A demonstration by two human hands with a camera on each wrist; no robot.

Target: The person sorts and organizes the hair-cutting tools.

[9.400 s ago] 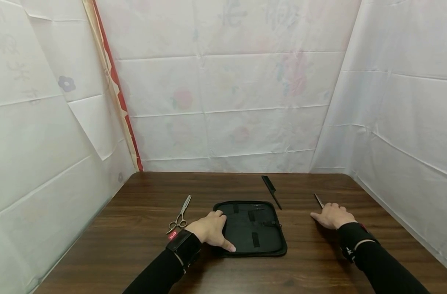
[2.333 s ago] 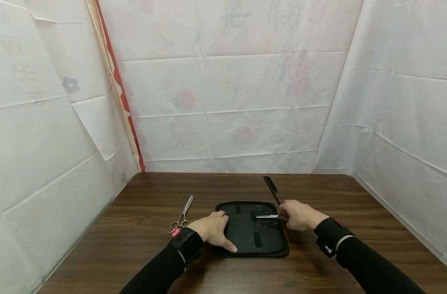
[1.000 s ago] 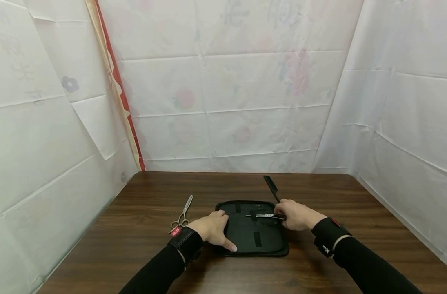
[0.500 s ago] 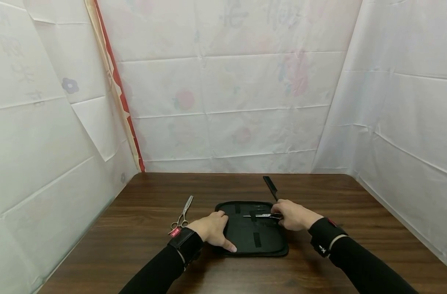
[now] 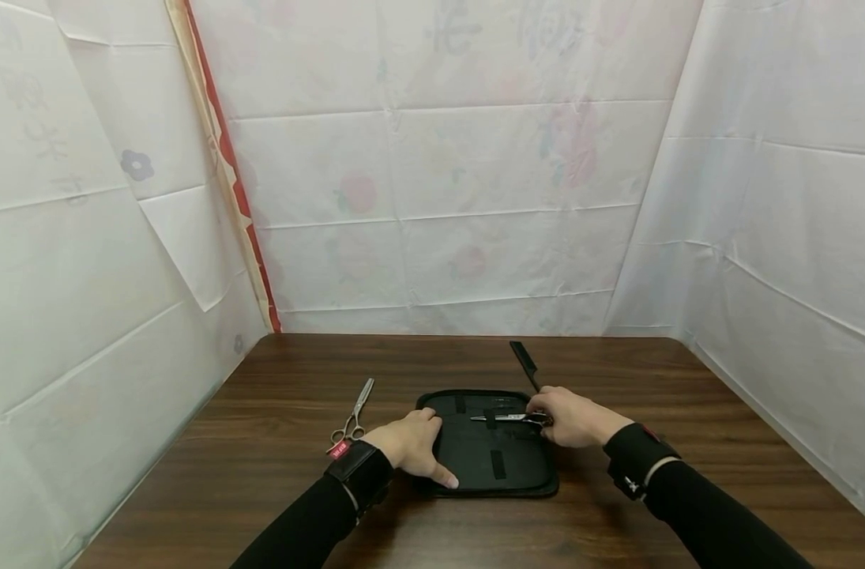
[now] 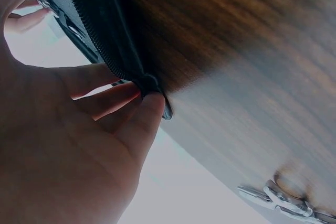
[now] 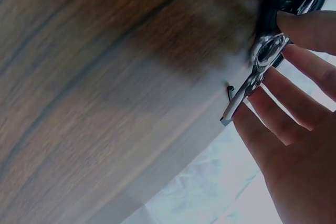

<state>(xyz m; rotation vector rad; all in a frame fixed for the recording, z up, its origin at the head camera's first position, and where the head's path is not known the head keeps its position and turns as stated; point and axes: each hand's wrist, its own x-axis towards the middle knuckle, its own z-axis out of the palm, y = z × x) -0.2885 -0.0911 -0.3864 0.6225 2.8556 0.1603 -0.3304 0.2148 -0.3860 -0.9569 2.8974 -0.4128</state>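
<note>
Two pairs of scissors (image 5: 510, 418) (image 5: 355, 414), one comb (image 5: 523, 359), one case (image 5: 524, 466), one table (image 5: 261, 442)

Glossy metal scissors (image 5: 509, 417), matt case (image 5: 468, 460)

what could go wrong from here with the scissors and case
The held scissors could snag the strap of the case, as they seem threaded through it. The right hand might knock the comb, which runs right up to it. The left wristband may nudge the other scissors close beside it.
</note>
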